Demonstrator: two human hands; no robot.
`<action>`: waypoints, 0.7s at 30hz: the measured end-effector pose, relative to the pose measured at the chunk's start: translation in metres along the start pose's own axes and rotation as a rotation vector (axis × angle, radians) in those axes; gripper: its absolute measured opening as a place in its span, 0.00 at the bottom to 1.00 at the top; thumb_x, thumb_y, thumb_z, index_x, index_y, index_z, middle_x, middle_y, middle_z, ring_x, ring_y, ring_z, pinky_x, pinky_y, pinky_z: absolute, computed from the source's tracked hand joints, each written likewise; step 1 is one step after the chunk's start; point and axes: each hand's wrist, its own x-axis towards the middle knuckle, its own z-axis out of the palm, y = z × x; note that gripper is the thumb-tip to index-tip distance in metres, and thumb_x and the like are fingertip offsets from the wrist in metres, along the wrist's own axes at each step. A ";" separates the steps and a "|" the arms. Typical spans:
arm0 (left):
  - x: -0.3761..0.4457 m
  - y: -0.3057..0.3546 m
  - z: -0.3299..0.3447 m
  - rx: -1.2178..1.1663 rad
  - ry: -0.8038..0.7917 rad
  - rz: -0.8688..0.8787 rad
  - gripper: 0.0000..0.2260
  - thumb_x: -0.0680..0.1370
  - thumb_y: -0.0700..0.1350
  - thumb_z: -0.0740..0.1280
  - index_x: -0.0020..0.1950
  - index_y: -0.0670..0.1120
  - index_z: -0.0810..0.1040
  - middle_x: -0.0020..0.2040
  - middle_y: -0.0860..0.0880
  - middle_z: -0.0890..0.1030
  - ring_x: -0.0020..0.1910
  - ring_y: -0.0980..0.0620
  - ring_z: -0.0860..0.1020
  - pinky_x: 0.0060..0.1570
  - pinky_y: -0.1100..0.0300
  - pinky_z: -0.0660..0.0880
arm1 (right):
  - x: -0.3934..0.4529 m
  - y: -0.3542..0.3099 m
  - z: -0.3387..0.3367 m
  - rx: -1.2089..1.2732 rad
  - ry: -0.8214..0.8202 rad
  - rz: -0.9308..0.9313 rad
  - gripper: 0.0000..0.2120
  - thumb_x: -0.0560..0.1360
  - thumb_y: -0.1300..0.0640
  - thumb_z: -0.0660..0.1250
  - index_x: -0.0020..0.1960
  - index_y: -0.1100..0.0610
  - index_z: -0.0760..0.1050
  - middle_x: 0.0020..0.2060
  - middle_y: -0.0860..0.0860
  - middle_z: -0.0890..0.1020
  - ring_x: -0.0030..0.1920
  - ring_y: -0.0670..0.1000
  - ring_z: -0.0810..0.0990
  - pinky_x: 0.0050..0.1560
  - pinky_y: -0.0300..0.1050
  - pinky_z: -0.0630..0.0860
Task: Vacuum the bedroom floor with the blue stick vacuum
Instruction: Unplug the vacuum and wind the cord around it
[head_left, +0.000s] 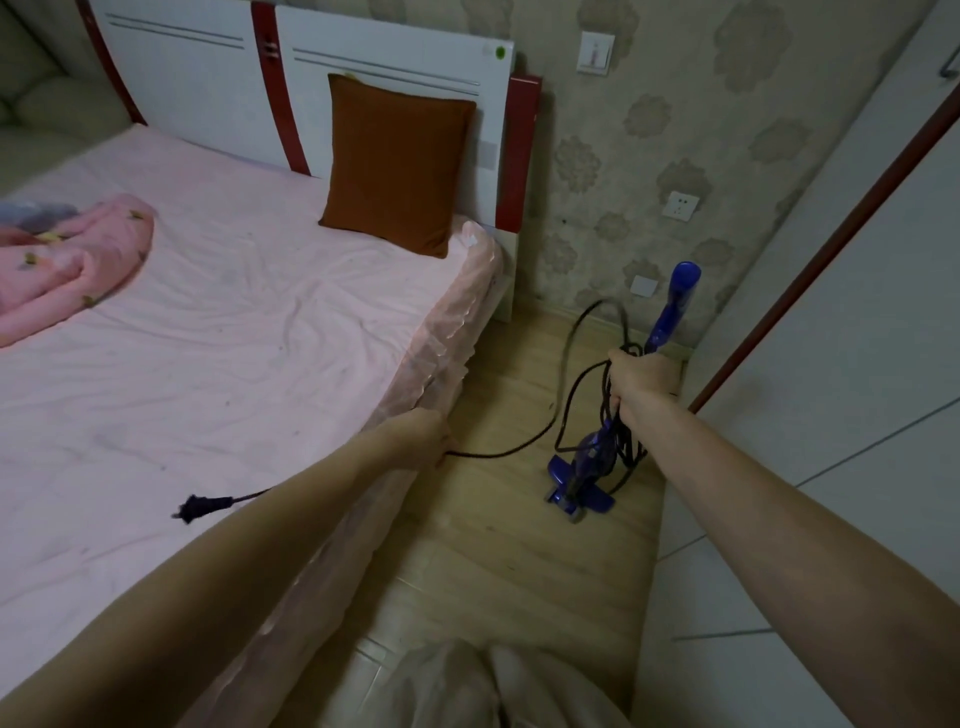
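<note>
We judge the task at setup: no floor cleaned yet. The vacuum (587, 467) stands on the floor (493, 545) beside the bed (208, 338). Our right hand (641, 379) grips coiled cord (566, 410); our left hand (423, 436) pinches it, plug (200, 506) unplugged.

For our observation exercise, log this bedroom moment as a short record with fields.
vacuum: blue stick vacuum upright on the wood floor beside the bed
right hand: grips the vacuum and loops of black cord
left hand: holds the cord
plug: unplugged, dangling over the bed
wall socket: nothing plugged in
</note>
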 end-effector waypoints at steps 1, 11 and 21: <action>0.006 0.000 0.002 -0.038 -0.025 -0.058 0.11 0.81 0.42 0.60 0.58 0.41 0.80 0.53 0.46 0.80 0.51 0.48 0.76 0.48 0.59 0.72 | -0.001 -0.002 0.002 0.000 0.013 -0.006 0.08 0.80 0.53 0.62 0.53 0.58 0.72 0.33 0.52 0.74 0.29 0.48 0.71 0.28 0.41 0.68; -0.008 0.012 0.001 -0.579 -0.082 0.101 0.14 0.81 0.49 0.63 0.39 0.47 0.82 0.29 0.53 0.68 0.28 0.56 0.64 0.29 0.65 0.63 | -0.031 0.007 -0.007 0.005 -0.427 -0.224 0.11 0.82 0.54 0.58 0.45 0.57 0.74 0.29 0.49 0.75 0.29 0.48 0.74 0.33 0.42 0.74; -0.009 0.057 -0.045 -0.631 -0.124 0.204 0.13 0.80 0.49 0.65 0.38 0.44 0.79 0.28 0.53 0.70 0.26 0.58 0.64 0.27 0.67 0.62 | -0.070 0.018 0.020 -0.315 -0.652 -0.441 0.11 0.83 0.51 0.56 0.47 0.54 0.73 0.35 0.54 0.80 0.35 0.54 0.80 0.41 0.54 0.80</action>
